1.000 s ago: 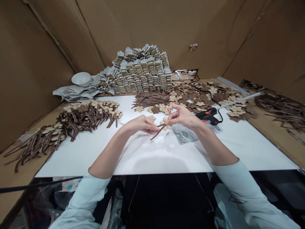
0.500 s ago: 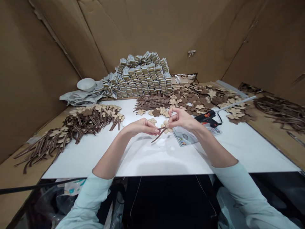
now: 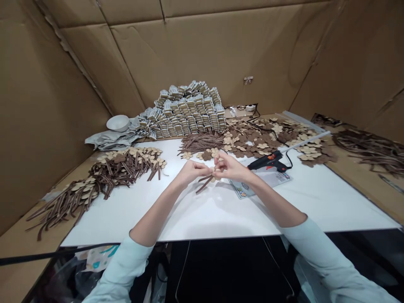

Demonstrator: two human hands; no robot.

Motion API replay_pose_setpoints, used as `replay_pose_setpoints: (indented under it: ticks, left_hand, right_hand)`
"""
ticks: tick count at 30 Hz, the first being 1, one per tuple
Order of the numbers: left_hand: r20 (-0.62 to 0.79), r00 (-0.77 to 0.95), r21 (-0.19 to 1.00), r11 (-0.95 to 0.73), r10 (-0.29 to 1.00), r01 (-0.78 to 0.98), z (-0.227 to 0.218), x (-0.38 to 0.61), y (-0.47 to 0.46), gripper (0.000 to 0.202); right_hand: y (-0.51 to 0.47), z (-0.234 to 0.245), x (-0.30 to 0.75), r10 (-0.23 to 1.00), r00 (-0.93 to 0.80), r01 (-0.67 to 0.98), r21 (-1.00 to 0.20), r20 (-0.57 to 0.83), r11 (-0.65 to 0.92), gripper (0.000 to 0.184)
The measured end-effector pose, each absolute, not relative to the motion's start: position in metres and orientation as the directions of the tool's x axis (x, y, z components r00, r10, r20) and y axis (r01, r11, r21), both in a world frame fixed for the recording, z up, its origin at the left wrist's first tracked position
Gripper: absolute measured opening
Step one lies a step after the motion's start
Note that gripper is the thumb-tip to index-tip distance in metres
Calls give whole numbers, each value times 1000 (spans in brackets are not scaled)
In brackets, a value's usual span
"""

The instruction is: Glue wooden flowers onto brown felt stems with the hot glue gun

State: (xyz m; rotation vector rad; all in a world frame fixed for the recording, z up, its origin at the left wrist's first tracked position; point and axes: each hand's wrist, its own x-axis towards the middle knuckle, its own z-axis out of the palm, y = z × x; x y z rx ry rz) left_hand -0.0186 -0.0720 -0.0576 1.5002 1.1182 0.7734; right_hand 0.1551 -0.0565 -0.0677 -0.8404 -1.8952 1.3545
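l grip (image 3: 191, 172) & r grip (image 3: 232, 168) pinched tog. on beige flower (image 3: 214, 179) btwn them; exact hold too small to tell. brown strip (image 3: 203, 185) juts out below l grip. glue gun (image 3: 267, 161) just rt of r grip; strip pile (image 3: 202, 142) beyond both, on worktop (image 3: 221, 219); flower pile (image 3: 260, 136) beyond r grip.
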Motion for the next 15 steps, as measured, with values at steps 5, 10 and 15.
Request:
replay_pose_setpoints:
  ticks: [5,10,15]
  left_hand:
    - [-36,328,937,-83,944,340,-61,-22,-69,30]
    - [-24,330,941,-91,944,326,-61,-22,-70,32]
    - [-110,337,975,36,935,219,-58,-18,-73,32]
  right_hand:
    - [-56,-63,157,787,-612,153,-965,77,214,32]
    - [-53,-69,154,815,-578,84,-989,48,118,37]
    - [-52,-74,153,853,-520,34,-997,38,65,37]
